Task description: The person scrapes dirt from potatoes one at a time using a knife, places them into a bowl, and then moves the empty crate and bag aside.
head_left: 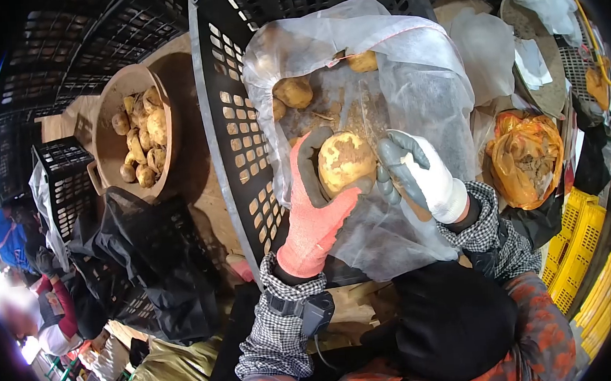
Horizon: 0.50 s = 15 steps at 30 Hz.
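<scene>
A large potato [346, 163] with yellow flesh and brown scabby patches rests in my left hand [309, 215], which wears a coral glove with grey palm and fingers. My right hand [421, 172], in a white glove with grey fingers, is closed around a knife [370, 115]. Its soil-smeared blade points away from me beside the potato, and a brown handle end shows below the fingers. Both hands are over a black plastic crate [238, 142] lined with thin white cloth [422, 90]. Inside lie a few more potatoes [293, 92] and loose dirt.
Left of the crate stands a brown tub [105, 109] holding several smaller potatoes or pieces. An orange plastic bag [526, 157] with dark scraps lies at right, above yellow crates [571, 243]. Black crates [70, 164] and black plastic [147, 258] fill the left; another person [52, 314] is there.
</scene>
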Available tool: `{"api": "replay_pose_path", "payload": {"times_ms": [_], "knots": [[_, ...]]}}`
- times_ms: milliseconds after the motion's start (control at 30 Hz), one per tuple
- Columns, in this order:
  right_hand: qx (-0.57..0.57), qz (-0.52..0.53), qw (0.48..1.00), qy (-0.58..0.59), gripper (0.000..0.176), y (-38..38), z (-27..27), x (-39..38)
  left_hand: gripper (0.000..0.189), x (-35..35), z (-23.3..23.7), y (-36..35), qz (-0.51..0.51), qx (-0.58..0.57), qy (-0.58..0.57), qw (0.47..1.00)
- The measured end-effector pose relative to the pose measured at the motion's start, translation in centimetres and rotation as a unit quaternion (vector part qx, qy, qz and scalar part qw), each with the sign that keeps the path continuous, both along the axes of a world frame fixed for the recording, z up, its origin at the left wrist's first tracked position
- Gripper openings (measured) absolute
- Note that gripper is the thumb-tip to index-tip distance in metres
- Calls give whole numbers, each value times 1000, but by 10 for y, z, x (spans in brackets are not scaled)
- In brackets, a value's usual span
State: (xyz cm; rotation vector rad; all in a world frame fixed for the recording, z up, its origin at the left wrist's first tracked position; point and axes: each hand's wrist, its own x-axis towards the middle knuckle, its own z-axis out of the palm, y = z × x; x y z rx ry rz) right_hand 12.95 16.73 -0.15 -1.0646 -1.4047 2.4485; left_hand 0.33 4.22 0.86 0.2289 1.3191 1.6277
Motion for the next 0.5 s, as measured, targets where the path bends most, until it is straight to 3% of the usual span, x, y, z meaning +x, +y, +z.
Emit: {"api": "replay_pose_path", "payload": {"times_ms": [33, 100, 167, 233, 333, 400, 433, 500], "knots": [[-20, 37, 999, -1, 40, 2, 7, -3, 70, 0, -4, -1, 0, -1, 0, 1000], [-15, 69, 997, 7, 39, 4, -2, 3, 69, -3, -15, -5, -44, 33, 116, 992], [-7, 99, 995, 14, 38, 9, -5, 4, 69, -3, -7, -4, -46, 29, 84, 995], [134, 193, 969, 71, 36, 14, -3, 3, 69, -3, -2, -5, -46, 24, 50, 997], [53, 158, 986, 19, 35, 5, -2, 5, 69, -1, -4, -7, -63, -76, 49, 994], [15, 141, 990, -2, 35, 3, -1, 1, 68, 1, -16, -6, -36, -28, 261, 964], [13, 121, 992, -12, 36, 3, 0, -2, 68, -1, -16, -4, -36, -28, 263, 964], [11, 100, 995, -24, 37, 1, -1, -1, 68, -3, -15, -2, -36, -47, 438, 897]]}}
